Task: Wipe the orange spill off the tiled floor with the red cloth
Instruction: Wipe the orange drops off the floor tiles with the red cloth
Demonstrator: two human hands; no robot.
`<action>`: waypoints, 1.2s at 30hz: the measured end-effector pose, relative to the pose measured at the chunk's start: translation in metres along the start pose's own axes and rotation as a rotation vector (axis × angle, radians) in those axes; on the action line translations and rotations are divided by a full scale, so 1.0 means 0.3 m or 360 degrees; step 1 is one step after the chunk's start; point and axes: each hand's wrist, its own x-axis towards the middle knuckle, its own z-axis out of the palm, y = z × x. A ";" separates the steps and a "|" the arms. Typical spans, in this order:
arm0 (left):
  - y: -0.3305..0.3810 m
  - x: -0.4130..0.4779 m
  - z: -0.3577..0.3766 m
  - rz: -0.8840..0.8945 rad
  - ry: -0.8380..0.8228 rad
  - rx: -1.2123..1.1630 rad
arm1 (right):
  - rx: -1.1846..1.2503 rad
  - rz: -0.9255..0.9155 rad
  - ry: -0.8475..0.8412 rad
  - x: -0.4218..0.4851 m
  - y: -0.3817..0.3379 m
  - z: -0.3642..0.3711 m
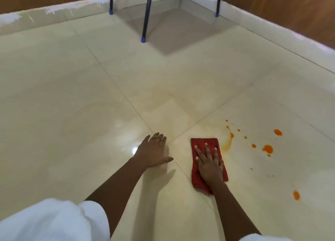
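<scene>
A folded red cloth (196,175) lies flat on the cream tiled floor (72,99). My right hand (210,165) presses on top of it, palm down, fingers spread. Just right of the cloth a faint orange smear (228,144) curves up to small drops. Further right sit bigger orange blobs (268,148), one at the far side (277,132) and one nearer me (296,195). My left hand (153,152) rests flat on the bare tile to the left of the cloth, fingers apart, holding nothing.
Dark furniture legs with blue feet (143,39) stand at the far side, with more behind near the white skirting (272,25). Wooden wall panels rise beyond it. A white garment (49,220) covers the lower left.
</scene>
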 end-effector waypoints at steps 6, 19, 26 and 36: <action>0.089 -0.028 0.015 0.0030 -0.0121 0.0052 | 0.0062 0.0132 -0.0050 -0.075 0.095 -0.006; 0.239 0.243 0.088 0.0194 -0.0123 0.0082 | 0.0031 0.0309 0.0089 0.030 0.177 -0.027; 0.333 0.371 0.072 0.0359 -0.0146 0.0100 | -0.0136 0.0258 0.0230 0.099 0.214 -0.041; 0.374 0.406 0.096 0.0358 -0.0160 0.0152 | -0.0173 0.0046 0.0450 -0.058 0.295 0.075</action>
